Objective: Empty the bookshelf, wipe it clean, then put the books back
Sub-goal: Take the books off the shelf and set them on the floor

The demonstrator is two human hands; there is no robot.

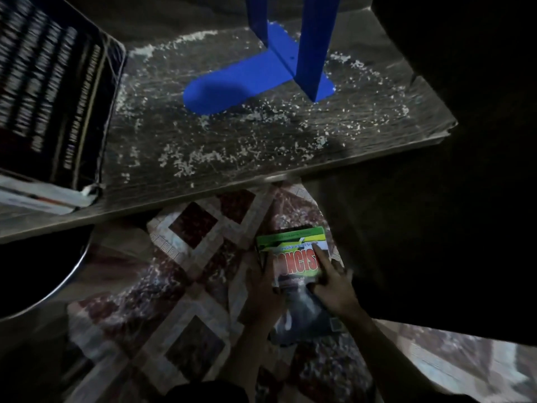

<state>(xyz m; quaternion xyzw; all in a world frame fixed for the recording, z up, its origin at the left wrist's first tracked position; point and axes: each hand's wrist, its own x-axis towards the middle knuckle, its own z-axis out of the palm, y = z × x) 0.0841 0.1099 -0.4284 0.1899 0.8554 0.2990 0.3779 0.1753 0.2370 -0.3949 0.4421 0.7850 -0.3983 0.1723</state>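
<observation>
Fingers of the left hand (pixel 263 282) curl round the left edge of a green book (pixel 290 242). The fingers of the right hand (pixel 334 286) hold its lower right corner, with the forefinger laid straight across the cover. Between them the two hands hold the book just above the floor, below the front edge of the shelf and towards its right end. The cover is green at the top with large red letters beneath, partly hidden by the hands.

The shelf (pixel 261 158) fills the upper half of the view. It is a dark wooden board, speckled all over with pale dust and flecks. Below it lies the floor covering (pixel 186 286), patterned in dark red squares with pale borders. A large dark book (pixel 49 91) lies flat on the left end of the shelf, its cover printed with rows of white text. It sits on top of some paler books or papers (pixel 35 196). A blue bookend (pixel 261 85) stands near the back of the shelf, its flat foot pointing left across the dust. Under the green book is a grey thing (pixel 305 315), too blurred to name.
</observation>
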